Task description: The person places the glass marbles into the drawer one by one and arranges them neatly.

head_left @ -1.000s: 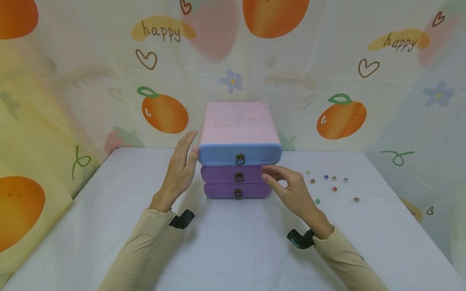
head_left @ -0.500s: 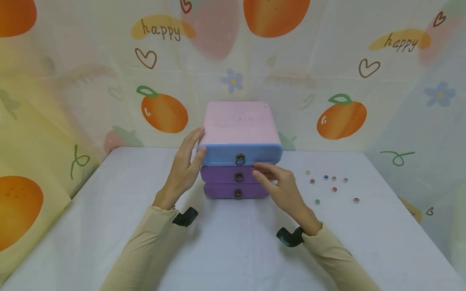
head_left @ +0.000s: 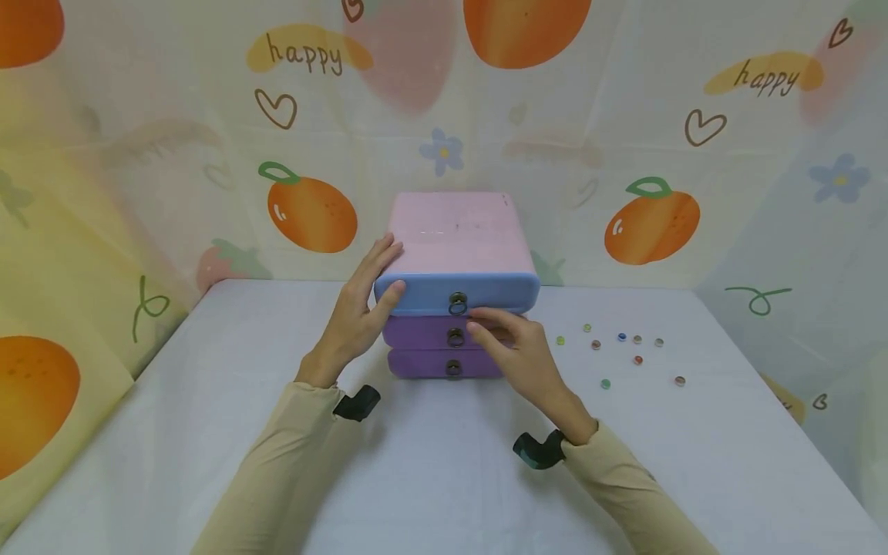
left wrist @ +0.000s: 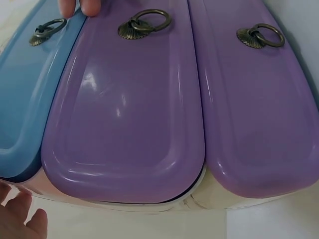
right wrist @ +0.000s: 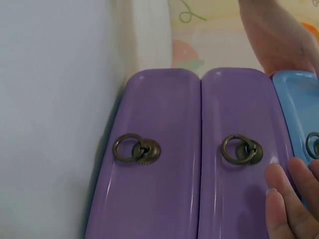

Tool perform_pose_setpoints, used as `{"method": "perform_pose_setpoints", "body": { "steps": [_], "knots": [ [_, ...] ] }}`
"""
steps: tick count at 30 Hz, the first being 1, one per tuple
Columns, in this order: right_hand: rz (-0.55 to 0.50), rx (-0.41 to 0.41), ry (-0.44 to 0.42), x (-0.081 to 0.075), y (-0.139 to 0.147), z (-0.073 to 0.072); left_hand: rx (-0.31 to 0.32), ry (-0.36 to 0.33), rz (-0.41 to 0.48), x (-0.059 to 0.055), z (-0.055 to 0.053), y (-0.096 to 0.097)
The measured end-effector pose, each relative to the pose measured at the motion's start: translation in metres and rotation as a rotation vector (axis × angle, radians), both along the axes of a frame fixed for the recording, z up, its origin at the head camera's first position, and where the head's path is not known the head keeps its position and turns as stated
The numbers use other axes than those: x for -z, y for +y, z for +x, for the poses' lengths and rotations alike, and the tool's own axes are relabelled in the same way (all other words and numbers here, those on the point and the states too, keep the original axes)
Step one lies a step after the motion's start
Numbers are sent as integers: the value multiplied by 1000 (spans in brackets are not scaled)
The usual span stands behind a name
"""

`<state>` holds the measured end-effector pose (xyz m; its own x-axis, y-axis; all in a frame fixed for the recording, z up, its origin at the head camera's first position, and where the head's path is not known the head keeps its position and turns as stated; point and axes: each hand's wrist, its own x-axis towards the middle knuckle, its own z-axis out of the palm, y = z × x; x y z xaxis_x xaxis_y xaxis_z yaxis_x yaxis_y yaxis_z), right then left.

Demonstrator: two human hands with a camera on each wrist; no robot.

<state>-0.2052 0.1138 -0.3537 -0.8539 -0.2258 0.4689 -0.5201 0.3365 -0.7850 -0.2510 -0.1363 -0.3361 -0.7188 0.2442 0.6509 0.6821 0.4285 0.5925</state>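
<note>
A small pink chest of drawers (head_left: 458,231) stands at the middle of the table, with a blue drawer (head_left: 499,294) on top and two purple drawers below it. Each front bears a bronze ring pull. My left hand (head_left: 347,320) rests along the chest's left side, fingers at the pink top edge and thumb over the blue front. Just right of the blue drawer's ring pull (head_left: 457,304) are the fingertips of my right hand (head_left: 525,354). In the right wrist view, its fingers (right wrist: 294,209) reach across the middle purple drawer (right wrist: 239,114) and hold nothing.
Several small glass marbles (head_left: 637,360) lie scattered on the white tabletop (head_left: 444,478) to the right of the chest. Behind the table hangs a fruit-printed cloth (head_left: 555,116).
My left hand has come in from the left onto the chest's side. My right hand has slid left across the drawer fronts toward the blue drawer's ring pull. All drawers stay closed.
</note>
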Motion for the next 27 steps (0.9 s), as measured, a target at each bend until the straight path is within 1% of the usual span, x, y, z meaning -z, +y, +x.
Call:
{"method": "perform_pose_setpoints", "body": {
  "steps": [8,16,22,27],
  "knots": [
    [-41,-16,-33,1,-9,-3,21,-10,-2,-1,-1,-3],
    [-89,35,-7,1,-16,0,36,-9,17,-3,-3,-5],
    [-94,63,18,1,-19,-1,33,-15,21,-1,-3,-5],
    [-114,49,-14,1,-20,-1,25,-18,32,2,-3,-3]
  ]
}}
